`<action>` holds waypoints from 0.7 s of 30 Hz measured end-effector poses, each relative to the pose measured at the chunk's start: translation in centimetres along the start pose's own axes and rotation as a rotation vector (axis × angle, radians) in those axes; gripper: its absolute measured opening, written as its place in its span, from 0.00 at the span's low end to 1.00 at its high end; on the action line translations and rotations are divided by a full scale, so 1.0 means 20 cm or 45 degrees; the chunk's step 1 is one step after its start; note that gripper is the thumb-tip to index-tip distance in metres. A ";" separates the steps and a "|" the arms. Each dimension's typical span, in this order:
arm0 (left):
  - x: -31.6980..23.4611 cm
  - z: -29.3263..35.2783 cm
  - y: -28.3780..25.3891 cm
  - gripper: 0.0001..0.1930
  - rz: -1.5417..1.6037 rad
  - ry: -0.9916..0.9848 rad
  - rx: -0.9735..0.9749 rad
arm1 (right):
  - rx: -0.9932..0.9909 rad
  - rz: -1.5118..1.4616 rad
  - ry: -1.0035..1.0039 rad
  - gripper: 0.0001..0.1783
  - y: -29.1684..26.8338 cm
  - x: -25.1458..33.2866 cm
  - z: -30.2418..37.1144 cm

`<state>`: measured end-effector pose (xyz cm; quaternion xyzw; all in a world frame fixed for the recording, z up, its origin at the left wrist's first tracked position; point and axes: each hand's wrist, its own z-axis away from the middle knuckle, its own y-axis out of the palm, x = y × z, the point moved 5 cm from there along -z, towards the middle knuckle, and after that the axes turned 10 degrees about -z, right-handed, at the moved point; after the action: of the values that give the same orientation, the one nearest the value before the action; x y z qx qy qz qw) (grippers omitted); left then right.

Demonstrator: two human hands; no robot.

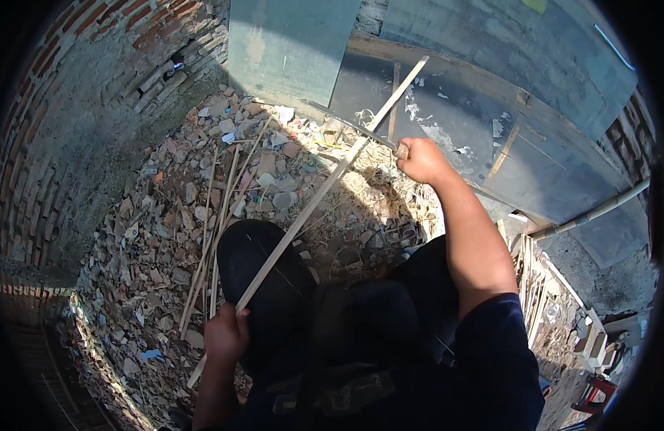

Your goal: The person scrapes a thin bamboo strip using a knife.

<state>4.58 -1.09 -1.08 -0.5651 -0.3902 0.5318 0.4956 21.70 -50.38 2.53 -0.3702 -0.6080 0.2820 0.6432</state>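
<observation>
The left hand has its fingers wrapped around the lower part of a long pale strip, thin, flat and straight, like split bamboo. It slants up across a dark-clad knee toward grey panels. The right hand is fisted on the handle of a slim dark blade, which lies across the strip near its upper half. Below lies rubble of broken brick and stone, rough and dusty, with more thin strips lying on it, beside a brick wall.
</observation>
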 end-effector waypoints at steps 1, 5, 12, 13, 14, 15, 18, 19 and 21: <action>-0.01 0.00 -0.02 0.13 -0.034 0.004 0.005 | -0.010 0.071 -0.024 0.21 0.02 0.02 0.01; -0.03 0.00 -0.02 0.14 -0.053 0.016 0.014 | 0.245 0.132 -0.214 0.18 0.14 0.26 0.09; 0.01 -0.01 0.01 0.15 -0.010 0.069 -0.082 | 0.192 0.027 -0.109 0.21 0.09 0.10 -0.01; 0.00 -0.01 0.01 0.15 -0.035 0.047 -0.065 | 0.110 -0.024 0.019 0.23 0.06 0.02 -0.03; -0.01 -0.02 0.00 0.15 -0.059 0.027 -0.047 | 0.026 -0.076 0.148 0.24 0.04 -0.07 -0.05; 0.00 -0.01 -0.02 0.15 -0.061 0.026 -0.050 | -0.030 0.059 0.061 0.24 0.04 -0.04 -0.04; -0.01 -0.01 -0.06 0.15 -0.088 0.061 -0.038 | 0.171 0.149 0.066 0.24 0.10 0.05 0.00; -0.02 -0.01 -0.06 0.15 -0.077 0.056 -0.029 | 0.183 0.139 -0.020 0.22 0.12 0.13 0.04; -0.02 -0.01 -0.05 0.15 -0.065 0.053 -0.014 | 0.311 0.241 -0.281 0.18 0.16 0.30 0.11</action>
<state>4.76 -1.35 0.06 -0.5688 -0.3971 0.5048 0.5138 20.43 -43.42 3.23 -0.3116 -0.5986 0.4518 0.5834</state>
